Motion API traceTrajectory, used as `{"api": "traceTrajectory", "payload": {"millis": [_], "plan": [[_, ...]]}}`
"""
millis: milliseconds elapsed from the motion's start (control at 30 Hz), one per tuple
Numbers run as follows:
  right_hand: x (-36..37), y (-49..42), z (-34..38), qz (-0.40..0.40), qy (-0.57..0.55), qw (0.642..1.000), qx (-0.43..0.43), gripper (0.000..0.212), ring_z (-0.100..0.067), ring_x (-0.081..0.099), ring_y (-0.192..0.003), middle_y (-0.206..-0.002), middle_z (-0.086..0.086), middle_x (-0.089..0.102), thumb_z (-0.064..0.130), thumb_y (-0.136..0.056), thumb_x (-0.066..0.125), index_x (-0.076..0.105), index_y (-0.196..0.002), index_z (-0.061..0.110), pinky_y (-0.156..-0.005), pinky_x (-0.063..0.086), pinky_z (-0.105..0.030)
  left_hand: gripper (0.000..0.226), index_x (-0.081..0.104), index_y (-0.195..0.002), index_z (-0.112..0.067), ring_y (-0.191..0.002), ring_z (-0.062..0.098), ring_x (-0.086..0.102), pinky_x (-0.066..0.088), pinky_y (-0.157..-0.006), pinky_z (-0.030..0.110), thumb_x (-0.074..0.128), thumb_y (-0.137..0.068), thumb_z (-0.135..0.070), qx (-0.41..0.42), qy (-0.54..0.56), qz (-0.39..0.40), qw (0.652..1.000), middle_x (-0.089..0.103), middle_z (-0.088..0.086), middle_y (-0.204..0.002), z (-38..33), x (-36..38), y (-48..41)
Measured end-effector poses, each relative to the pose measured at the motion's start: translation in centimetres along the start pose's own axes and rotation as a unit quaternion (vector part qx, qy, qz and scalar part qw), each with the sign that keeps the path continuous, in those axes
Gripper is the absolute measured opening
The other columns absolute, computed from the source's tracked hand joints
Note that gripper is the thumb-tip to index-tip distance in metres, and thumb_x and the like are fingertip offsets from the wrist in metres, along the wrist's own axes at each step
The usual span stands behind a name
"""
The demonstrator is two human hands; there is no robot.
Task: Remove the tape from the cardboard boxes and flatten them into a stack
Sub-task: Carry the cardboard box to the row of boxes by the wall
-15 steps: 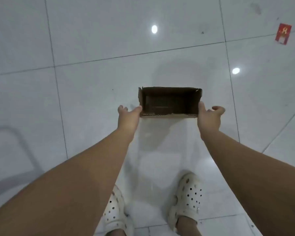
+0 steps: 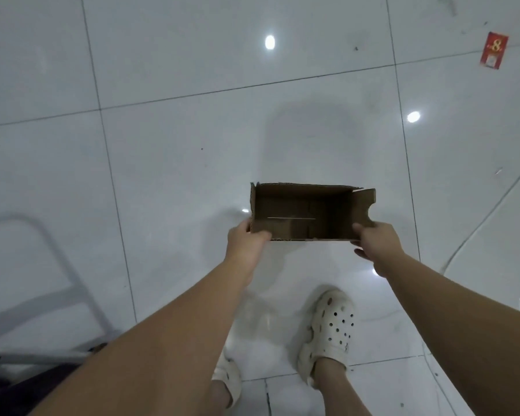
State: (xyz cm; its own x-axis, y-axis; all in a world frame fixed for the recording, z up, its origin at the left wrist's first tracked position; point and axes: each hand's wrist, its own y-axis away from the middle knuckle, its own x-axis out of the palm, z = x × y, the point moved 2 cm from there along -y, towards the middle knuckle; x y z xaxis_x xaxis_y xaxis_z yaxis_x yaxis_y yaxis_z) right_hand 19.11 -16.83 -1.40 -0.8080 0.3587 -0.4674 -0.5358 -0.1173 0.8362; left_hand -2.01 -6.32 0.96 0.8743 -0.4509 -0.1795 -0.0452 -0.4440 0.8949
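Open cardboard box (image 2: 306, 211) is held between both hands over the floor (image 2: 162, 175), left hand (image 2: 246, 238) gripping its near left corner, right hand (image 2: 376, 241) gripping the near right wall under the flap (image 2: 364, 205); judged light, thin, easily bent, best squeezed at opposite corners.

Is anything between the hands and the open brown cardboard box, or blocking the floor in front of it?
Nothing visible does. The left hand and right hand grip the open brown cardboard box at its near corners, and no object lies on the white tiled floor just beyond it. No stack is in view.
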Motion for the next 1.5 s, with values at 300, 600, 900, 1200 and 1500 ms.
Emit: {"api": "traceTrajectory", "payload": {"millis": [300, 600, 900, 1200, 1500], "plan": [[-2.2, 11.3, 6.0, 0.009, -0.043, 0.996, -0.076, 0.032, -0.026, 0.048, -0.072, -0.079, -0.012, 0.053, 0.021, -0.091, 0.053, 0.058, -0.097, -0.010, -0.071, 0.047, -0.041, 0.032, 0.051, -0.097, -0.030, -0.085, 0.002, 0.051, 0.037, -0.071, 0.022, 0.063, -0.083, -0.004, 0.038, 0.035, 0.014, 0.999, 0.058, -0.014, -0.095, -7.3, -6.2, 10.5], [-9.0, 27.9, 15.0, -0.027, -0.185, 0.973, -0.135, 0.021, -0.026, 0.067, -0.074, -0.081, -0.007, 0.065, 0.018, -0.095, 0.053, 0.060, -0.075, 0.017, -0.074, 0.058, -0.036, 0.027, 0.056, -0.085, -0.021, -0.080, 0.023, 0.054, 0.045, -0.074, 0.029, 0.044, -0.085, 0.004, 0.124, 0.110, -0.052, 0.985, 0.059, 0.007, -0.090, -17.5, -10.3, 25.4], [-17.9, 41.9, 20.9, 0.020, -0.231, 0.946, -0.225, 0.022, -0.020, 0.049, -0.077, -0.082, -0.001, 0.055, 0.010, -0.084, 0.051, 0.064, -0.098, 0.001, -0.073, 0.041, -0.034, 0.021, 0.061, -0.102, -0.008, -0.083, 0.023, 0.059, 0.053, -0.074, 0.026, 0.051, -0.087, 0.003, 0.163, 0.232, -0.027, 0.959, 0.064, 0.012, -0.097, -23.6, -12.0, 40.5], [-27.7, 53.0, 25.6, 0.096, -0.152, 0.904, -0.388, 0.098, -0.020, 0.024, -0.143, -0.156, 0.006, 0.023, 0.069, -0.072, 0.062, 0.013, -0.150, 0.033, -0.115, 0.026, -0.043, 0.063, 0.031, -0.145, -0.036, -0.135, 0.020, 0.034, 0.026, -0.107, 0.041, 0.045, -0.089, -0.061, 0.247, 0.213, -0.069, 0.943, 0.035, -0.007, -0.149, -29.5, -10.7, 54.1], [-33.7, 57.2, 29.4, 0.085, -0.194, 0.846, -0.490, 0.080, -0.013, 0.047, -0.119, -0.130, 0.012, 0.046, 0.045, -0.078, 0.072, 0.025, -0.141, 0.032, -0.096, 0.041, -0.029, 0.038, 0.040, -0.119, -0.036, -0.100, 0.006, 0.040, 0.023, -0.090, 0.035, 0.046, -0.089, -0.059, 0.352, 0.213, -0.015, 0.911, 0.047, -0.020, -0.107, -36.1, -9.5, 60.5]]}}
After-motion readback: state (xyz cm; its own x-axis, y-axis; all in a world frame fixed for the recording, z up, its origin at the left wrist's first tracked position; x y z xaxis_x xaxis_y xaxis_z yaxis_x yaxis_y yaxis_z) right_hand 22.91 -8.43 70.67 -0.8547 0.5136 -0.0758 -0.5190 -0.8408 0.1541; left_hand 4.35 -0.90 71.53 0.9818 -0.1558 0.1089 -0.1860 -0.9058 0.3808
